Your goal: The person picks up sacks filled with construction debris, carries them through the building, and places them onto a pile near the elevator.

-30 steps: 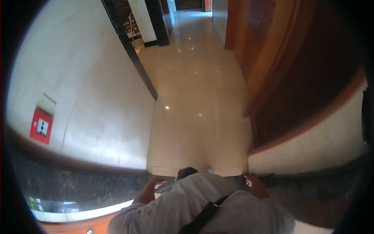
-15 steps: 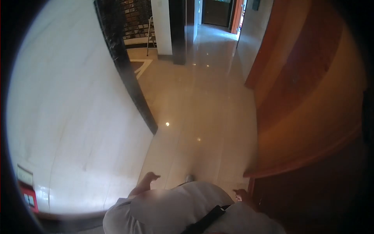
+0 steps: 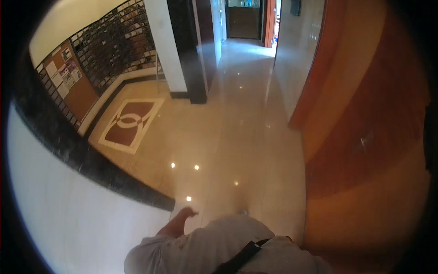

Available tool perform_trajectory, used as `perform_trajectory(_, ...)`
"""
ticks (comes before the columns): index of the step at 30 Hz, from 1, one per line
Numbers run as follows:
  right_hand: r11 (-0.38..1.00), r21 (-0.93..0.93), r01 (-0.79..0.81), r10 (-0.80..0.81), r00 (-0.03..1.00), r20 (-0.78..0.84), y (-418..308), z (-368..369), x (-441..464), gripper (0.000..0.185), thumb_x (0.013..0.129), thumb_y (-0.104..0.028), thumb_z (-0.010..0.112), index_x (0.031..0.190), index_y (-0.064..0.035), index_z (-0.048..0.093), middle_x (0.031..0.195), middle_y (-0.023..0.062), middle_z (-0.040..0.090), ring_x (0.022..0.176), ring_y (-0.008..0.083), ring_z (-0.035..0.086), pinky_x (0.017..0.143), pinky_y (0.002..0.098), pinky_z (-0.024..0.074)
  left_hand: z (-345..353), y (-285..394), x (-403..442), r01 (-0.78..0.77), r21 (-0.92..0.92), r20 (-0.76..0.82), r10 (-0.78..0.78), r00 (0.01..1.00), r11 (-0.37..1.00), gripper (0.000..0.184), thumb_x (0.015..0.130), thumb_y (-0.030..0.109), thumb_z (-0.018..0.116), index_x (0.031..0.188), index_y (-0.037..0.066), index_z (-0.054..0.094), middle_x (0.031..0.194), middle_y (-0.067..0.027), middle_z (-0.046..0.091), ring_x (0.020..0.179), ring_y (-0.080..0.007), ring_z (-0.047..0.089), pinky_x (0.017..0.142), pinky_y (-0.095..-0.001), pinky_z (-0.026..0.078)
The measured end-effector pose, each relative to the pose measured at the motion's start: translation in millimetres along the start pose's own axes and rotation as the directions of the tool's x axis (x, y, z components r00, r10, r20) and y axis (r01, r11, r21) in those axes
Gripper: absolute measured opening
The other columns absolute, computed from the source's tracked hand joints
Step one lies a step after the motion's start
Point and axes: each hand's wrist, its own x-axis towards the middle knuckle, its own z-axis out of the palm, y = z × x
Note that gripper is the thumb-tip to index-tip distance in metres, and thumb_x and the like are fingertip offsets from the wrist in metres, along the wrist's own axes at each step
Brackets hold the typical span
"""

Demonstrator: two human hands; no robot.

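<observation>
My left hand [image 3: 188,213] hangs low beside the grey shirt [image 3: 219,242], its fingers loosely extended over the shiny beige floor [image 3: 251,160], and nothing shows in it. Of my right hand [image 3: 287,238] only a sliver appears at the shirt's right edge; its fingers are hidden. A black strap [image 3: 237,258] crosses the shirt. The tip of a shoe [image 3: 245,212] pokes out beyond the shirt front.
At left, a dark-edged wall end [image 3: 109,176] borders a hall with a patterned floor inlay [image 3: 127,123] and a notice board [image 3: 68,82]. Beyond stands a dark-sided pillar [image 3: 185,55]. Curved wood panelling [image 3: 356,182] lines the right. A dark door [image 3: 245,23] closes the far end.
The view has moved forward along the corridor. The red wall socket has left view, and the side hall at left has opened up. My right hand has slipped almost wholly behind the shirt.
</observation>
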Motion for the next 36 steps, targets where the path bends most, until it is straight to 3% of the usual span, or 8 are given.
perform_trajectory(6,0.965,-0.134,-0.227,0.2,0.962,-0.188,-264.5,-139.2,62.9,0.049,0.08,-0.046,0.053,0.075,0.0032,0.059,0.07,0.0131,0.058,0.058,0.0192,0.055,0.055,0.0354,0.0435,-12.3,-52.7,14.4,0.444,-0.756,0.235,-0.433,0.87,0.482,0.056,0.071,0.034,0.068,0.105,-0.008,0.052,0.097,-0.0181,0.058,0.073,-0.0252,0.059,0.059,-0.0323,0.051)
perform_trajectory(10,0.997,-0.05,0.067,-0.078,0.958,-0.277,-421.6,-215.5,141.2,0.045,0.081,-0.04,0.055,0.064,0.0015,0.054,0.06,0.0119,0.054,0.05,0.0216,0.051,0.049,0.0358,0.0416,-60.5,-81.2,69.0,-0.205,-0.642,-0.211,0.086,0.974,0.739,0.045,0.068,0.028,0.07,0.097,-0.003,0.058,0.094,-0.016,0.059,0.079,-0.026,0.058,0.066,-0.0356,0.049)
perform_trajectory(12,0.994,-0.04,0.102,-0.11,0.952,-0.287,-478.6,-226.5,176.1,0.043,0.081,-0.039,0.054,0.067,0.0022,0.057,0.064,0.0128,0.057,0.051,0.023,0.053,0.05,0.0361,0.0428,-99.7,-102.6,132.7,-0.89,-0.31,-0.566,0.688,0.455,0.334,0.037,0.064,0.021,0.071,0.095,0.004,0.06,0.095,-0.0159,0.06,0.081,-0.0265,0.059,0.072,-0.0366,0.047)
perform_trajectory(16,0.81,-0.559,0.178,-0.248,0.967,-0.051,-542.8,-223.4,263.9,0.038,0.081,-0.037,0.051,0.093,-0.0014,0.059,0.072,0.014,0.059,0.057,0.0232,0.054,0.057,0.0337,0.0457,-235.8,-70.2,243.0,-0.391,-0.706,-0.279,0.276,0.92,0.591,0.044,0.069,0.038,0.065,0.094,0.003,0.06,0.093,-0.0188,0.061,0.085,-0.0258,0.06,0.073,-0.0372,0.047)
perform_trajectory(19,0.767,-0.567,0.301,-0.319,0.945,0.069,-553.9,-211.6,314.9,0.036,0.078,-0.038,0.055,0.092,-0.0045,0.06,0.071,0.0151,0.059,0.064,0.0227,0.057,0.059,0.0357,0.0459,-431.7,4.0,357.4,0.236,-0.273,0.069,-0.225,0.972,0.933,0.057,0.072,0.054,0.055,0.091,0.0,0.062,0.094,-0.0199,0.06,0.087,-0.0283,0.06,0.076,-0.0387,0.046)
perform_trajectory(22,0.967,-0.194,0.168,-0.171,0.985,-0.002,-611.6,-223.0,319.1,0.037,0.076,-0.037,0.058,0.074,0.0001,0.061,0.065,0.0144,0.058,0.059,0.023,0.057,0.054,0.0381,0.0451,-606.1,52.6,423.1,-0.174,0.094,-0.263,0.193,0.945,0.98,0.056,0.074,0.054,0.051,0.079,0.0,0.064,0.091,-0.0187,0.061,0.089,-0.0321,0.058,0.077,-0.0422,0.044)
perform_trajectory(27,0.981,0.195,0.023,-0.003,0.995,-0.103,-641.7,-248.7,423.7,0.031,0.081,-0.031,0.056,0.075,-0.0011,0.059,0.061,0.0105,0.057,0.05,0.0191,0.054,0.05,0.0364,0.0457,-807.7,136.7,491.1,-0.273,-0.242,-0.597,0.079,0.798,0.931,0.053,0.073,0.05,0.057,0.084,-0.002,0.059,0.087,-0.019,0.061,0.085,-0.0332,0.057,0.075,-0.038,0.044)
perform_trajectory(36,0.909,-0.395,0.132,-0.162,0.986,-0.043,-987.9,-426.6,498.4,0.031,0.083,-0.033,0.047,0.093,-0.0063,0.059,0.065,0.0089,0.061,0.055,0.0192,0.058,0.055,0.0347,0.0468,-836.8,101.5,647.2,0.07,-0.111,-0.066,-0.078,0.995,0.991,0.052,0.07,0.051,0.059,0.087,0.003,0.063,0.092,-0.0134,0.062,0.079,-0.0277,0.059,0.07,-0.04,0.046)
